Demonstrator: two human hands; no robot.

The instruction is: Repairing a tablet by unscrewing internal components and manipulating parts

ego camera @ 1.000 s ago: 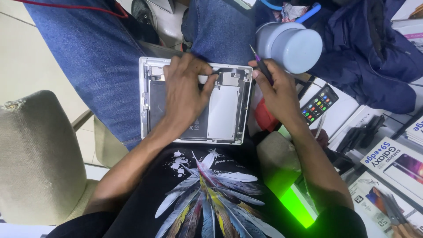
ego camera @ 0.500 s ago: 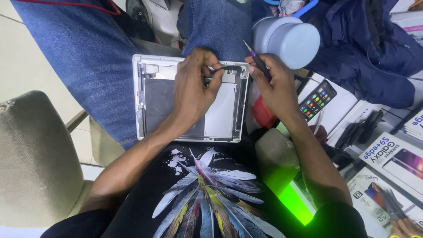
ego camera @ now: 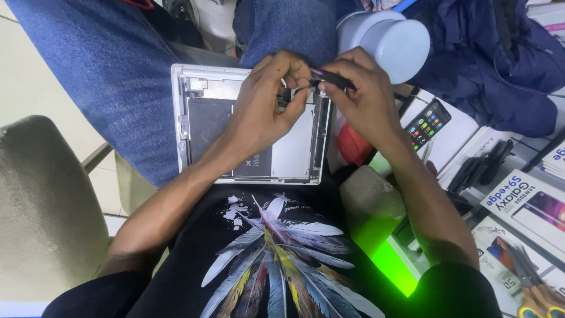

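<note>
Beige, rough fabric is covering the rounded seat cushion (ego camera: 41,206) at the far left. Next to it, blue denim of another person's leg (ego camera: 112,76) is stretching behind the work. On the person's lap, the opened tablet (ego camera: 194,79) is lying flat: a thin silver metal frame, a matte black rectangle inside and a pale grey plate beside it. The left hand (ego camera: 262,109) is resting over the middle of the tablet, fingers curled and pinching a small part near the upper edge. The right hand (ego camera: 362,97) is meeting it there, closed around a slim dark tool (ego camera: 332,78) whose tip is touching the same spot. Just behind the right hand, a smooth, round, pale lavender container (ego camera: 391,38) is lying on its side. Further right, glossy printed phone boxes (ego camera: 527,206) are lying on the white counter, well apart from the hands.
</note>
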